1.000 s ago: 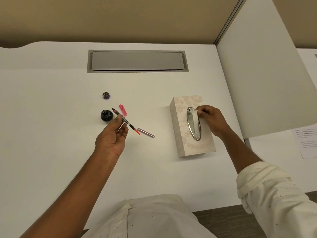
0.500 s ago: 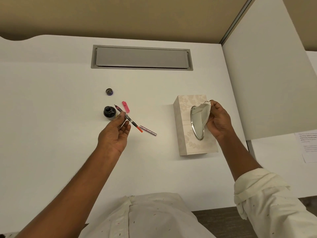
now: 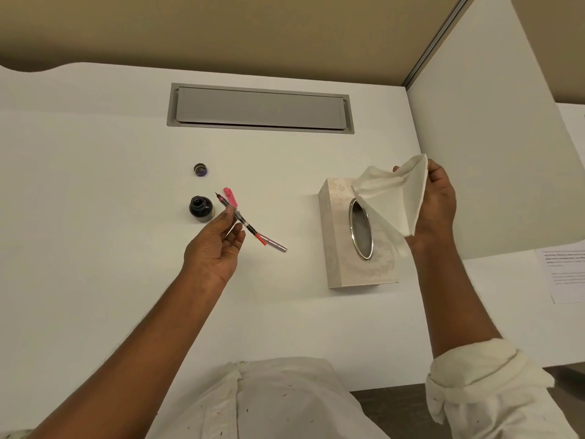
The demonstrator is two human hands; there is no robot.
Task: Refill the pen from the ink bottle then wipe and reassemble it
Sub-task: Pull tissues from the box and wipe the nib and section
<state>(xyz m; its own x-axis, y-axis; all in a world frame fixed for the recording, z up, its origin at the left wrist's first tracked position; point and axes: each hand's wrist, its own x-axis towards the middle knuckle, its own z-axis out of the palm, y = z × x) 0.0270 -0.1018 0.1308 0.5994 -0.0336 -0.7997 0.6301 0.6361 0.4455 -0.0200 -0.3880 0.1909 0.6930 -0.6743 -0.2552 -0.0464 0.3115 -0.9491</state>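
Note:
My left hand point(image 3: 218, 245) pinches the pen's inner section point(image 3: 242, 220), a clear converter with an orange end and its dark nib pointing up-left, just above the desk. The open black ink bottle point(image 3: 200, 209) stands left of the nib; its cap point(image 3: 200, 169) lies farther back. A pink pen cap point(image 3: 231, 196) lies beside the nib. The purple-grey barrel point(image 3: 276, 244) lies on the desk near the orange end. My right hand point(image 3: 438, 205) grips a white tissue point(image 3: 392, 194), lifted above the beige tissue box point(image 3: 342, 267).
A grey cable hatch point(image 3: 259, 107) is set into the white desk point(image 3: 95, 217) at the back. A white divider panel point(image 3: 493, 137) stands on the right, with a printed sheet point(image 3: 566, 274) on the desk beyond it.
My right hand has pulled the tissue up and out of the box's oval slot, moving up and right. My left hand still holds the pen section in about the same place.

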